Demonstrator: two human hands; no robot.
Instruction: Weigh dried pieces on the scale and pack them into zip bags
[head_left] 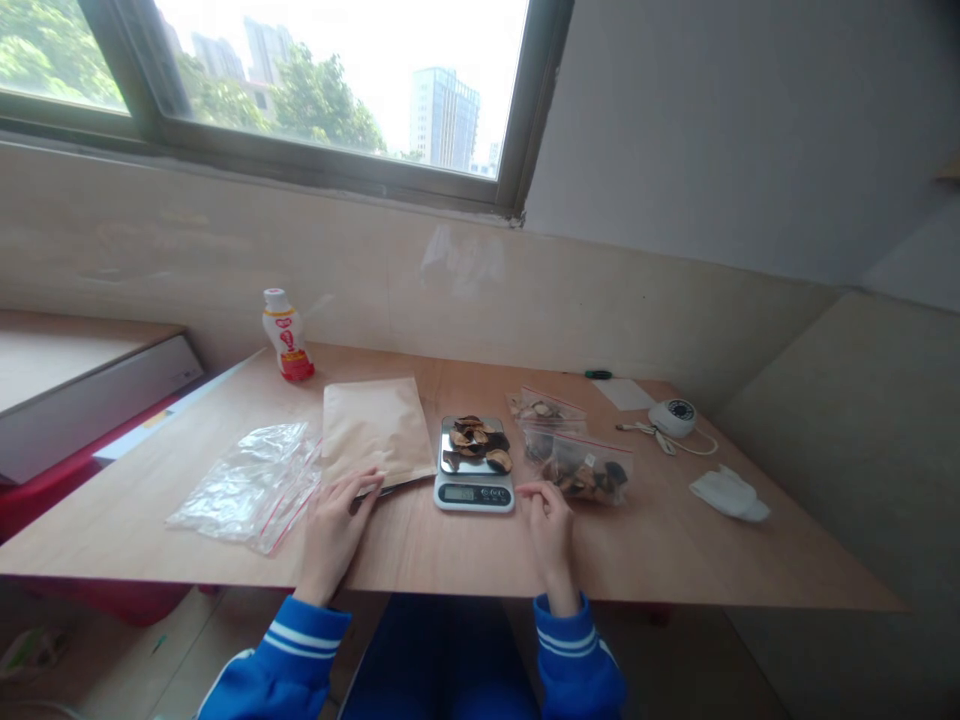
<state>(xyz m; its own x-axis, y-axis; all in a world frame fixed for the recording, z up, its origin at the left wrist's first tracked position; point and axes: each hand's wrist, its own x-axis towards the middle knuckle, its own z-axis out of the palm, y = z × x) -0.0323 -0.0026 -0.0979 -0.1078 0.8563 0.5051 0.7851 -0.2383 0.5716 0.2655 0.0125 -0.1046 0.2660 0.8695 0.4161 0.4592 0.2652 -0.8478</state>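
A white digital kitchen scale point(475, 497) sits mid-table with its display lit, though the digits are too small to read. Dried mushroom slices point(472, 436) lie loose on its metal plate. My left hand point(341, 530) is at the near edge of a flat brown paper bag point(375, 425), its fingers over the paper and closed on that edge. To the scale's right is my right hand point(547, 520), its index finger stretched toward the scale's corner and the other fingers bent, holding nothing. Just beyond it lies a clear zip bag of dried mushrooms point(589, 470).
Clear empty zip bags point(251, 480) lie at the left, with a drink bottle point(288, 335) behind. More filled zip bags point(546, 408) lie behind the scale's right. Farther right are a white dome camera point(673, 418) with cable, a white cloth point(729, 494), paper point(625, 394) and a green-handled tool point(598, 374).
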